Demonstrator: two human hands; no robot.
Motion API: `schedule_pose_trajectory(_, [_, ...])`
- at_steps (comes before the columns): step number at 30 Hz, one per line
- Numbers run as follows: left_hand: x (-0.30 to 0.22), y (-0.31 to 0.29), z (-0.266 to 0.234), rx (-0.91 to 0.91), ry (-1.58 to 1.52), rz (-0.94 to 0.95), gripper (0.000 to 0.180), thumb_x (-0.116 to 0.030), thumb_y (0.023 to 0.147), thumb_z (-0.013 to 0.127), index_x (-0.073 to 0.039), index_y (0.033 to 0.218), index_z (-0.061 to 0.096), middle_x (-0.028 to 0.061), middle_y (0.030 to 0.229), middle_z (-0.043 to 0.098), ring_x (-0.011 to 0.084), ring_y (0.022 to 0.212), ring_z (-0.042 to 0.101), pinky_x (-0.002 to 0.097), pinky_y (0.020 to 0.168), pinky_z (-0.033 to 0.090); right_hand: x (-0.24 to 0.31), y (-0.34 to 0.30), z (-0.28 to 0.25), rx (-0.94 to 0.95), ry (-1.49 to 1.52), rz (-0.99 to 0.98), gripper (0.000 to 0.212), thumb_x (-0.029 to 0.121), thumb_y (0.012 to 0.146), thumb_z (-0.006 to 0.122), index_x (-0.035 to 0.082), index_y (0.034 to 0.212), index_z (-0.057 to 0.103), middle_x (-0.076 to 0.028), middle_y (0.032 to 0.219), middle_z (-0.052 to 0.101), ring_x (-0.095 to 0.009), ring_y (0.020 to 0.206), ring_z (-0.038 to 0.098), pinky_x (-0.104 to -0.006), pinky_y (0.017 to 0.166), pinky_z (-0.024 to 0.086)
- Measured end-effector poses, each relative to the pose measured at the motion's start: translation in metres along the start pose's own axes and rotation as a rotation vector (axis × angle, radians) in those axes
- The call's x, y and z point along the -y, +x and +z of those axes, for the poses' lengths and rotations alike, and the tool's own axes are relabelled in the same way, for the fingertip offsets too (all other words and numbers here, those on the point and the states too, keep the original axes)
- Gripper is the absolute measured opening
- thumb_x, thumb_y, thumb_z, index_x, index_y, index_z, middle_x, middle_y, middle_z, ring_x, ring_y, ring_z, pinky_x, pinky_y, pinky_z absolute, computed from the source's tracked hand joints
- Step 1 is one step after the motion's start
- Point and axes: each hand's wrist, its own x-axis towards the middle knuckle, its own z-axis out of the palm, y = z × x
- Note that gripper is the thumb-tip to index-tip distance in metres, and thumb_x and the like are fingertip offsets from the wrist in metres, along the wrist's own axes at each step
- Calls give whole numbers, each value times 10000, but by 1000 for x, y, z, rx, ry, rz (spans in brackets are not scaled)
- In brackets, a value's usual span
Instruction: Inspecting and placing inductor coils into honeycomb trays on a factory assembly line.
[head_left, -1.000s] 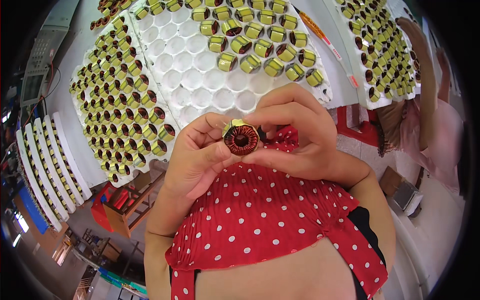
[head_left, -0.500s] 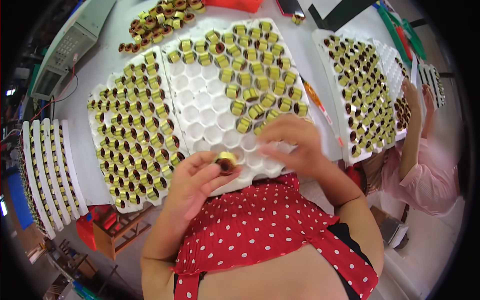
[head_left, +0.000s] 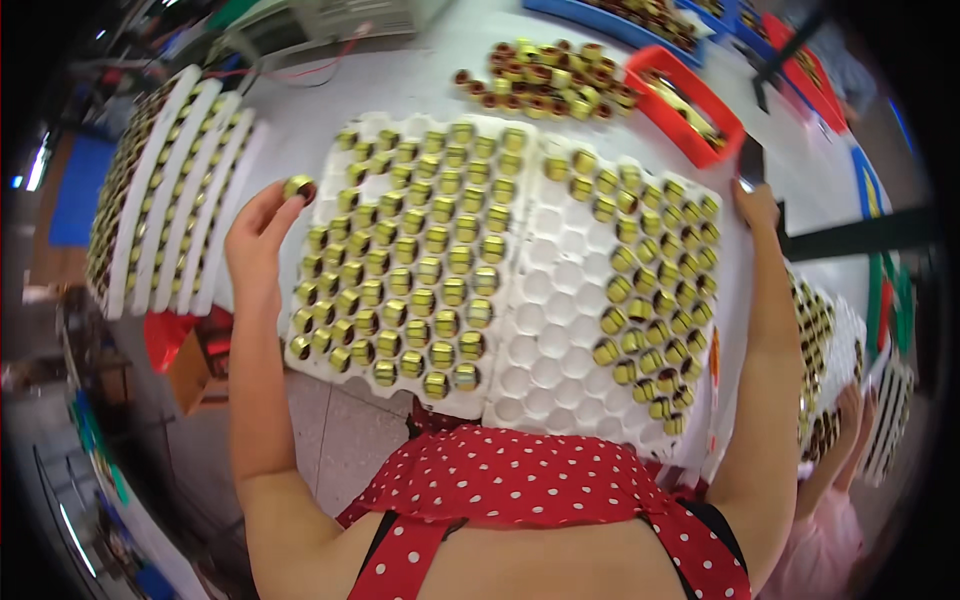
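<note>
My left hand [head_left: 258,240] pinches a small ring-shaped copper coil wrapped in yellow tape [head_left: 298,187], held past the far left edge of the left tray. My right hand [head_left: 757,207] reaches far to the right, its fingers on the near end of a dark, flat, phone-like device [head_left: 750,163]. The left white moulded tray [head_left: 375,185] is mostly filled with yellow-taped coils, with a gap near its far left. Beside it, the right white tray [head_left: 545,340] carries coils along its far and right parts; its left and near cups are bare.
Loose coils [head_left: 550,80] lie heaped behind the trays, next to a red bin [head_left: 690,110]. Stacked loaded trays [head_left: 170,200] stand at left, below a grey instrument [head_left: 320,25]. A dark bar [head_left: 860,235] crosses at right, near a co-worker's hands [head_left: 850,425].
My view has swung. My left hand has carried the coil from the right tray's near edge to the far left; my right hand has left the right tray for the phone-like device.
</note>
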Motion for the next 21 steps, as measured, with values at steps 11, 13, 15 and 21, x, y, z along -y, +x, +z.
schedule_pose_trajectory(11, [61, 73, -1, -64, 316, -5, 325, -152, 725, 699, -4, 1008, 645, 77, 935, 656, 136, 853, 602, 245, 759, 447, 16, 8, -7, -116, 72, 105, 1022, 637, 597, 632, -42, 1304, 340, -236, 1237, 478, -347, 1158, 464, -418, 959, 352])
schedule_pose_trajectory(13, [73, 80, 6, -66, 365, 26, 313, -184, 703, 705, -41, 979, 668, 55, 904, 664, 130, 794, 595, 249, 716, 445, 18, 7, -9, -101, 75, 108, 1010, 623, 593, 642, -32, 1303, 349, -227, 1242, 479, -347, 1158, 465, -413, 965, 345])
schedule_pose_trajectory(15, [90, 91, 8, -68, 474, 1, 348, -214, 676, 725, -48, 977, 671, 52, 903, 664, 129, 752, 581, 260, 693, 442, 20, 3, -10, -91, 79, 122, 997, 609, 589, 651, -22, 1303, 357, -219, 1246, 479, -347, 1157, 465, -408, 971, 339])
schedule_pose_trajectory(21, [128, 114, 5, -80, 617, 251, 301, -243, 661, 752, -29, 857, 673, 73, 876, 645, 194, 820, 586, 305, 745, 439, 19, -7, -16, -58, 155, 171, 828, 514, 578, 711, 53, 1215, 453, -178, 1178, 532, -382, 1086, 507, -464, 893, 418])
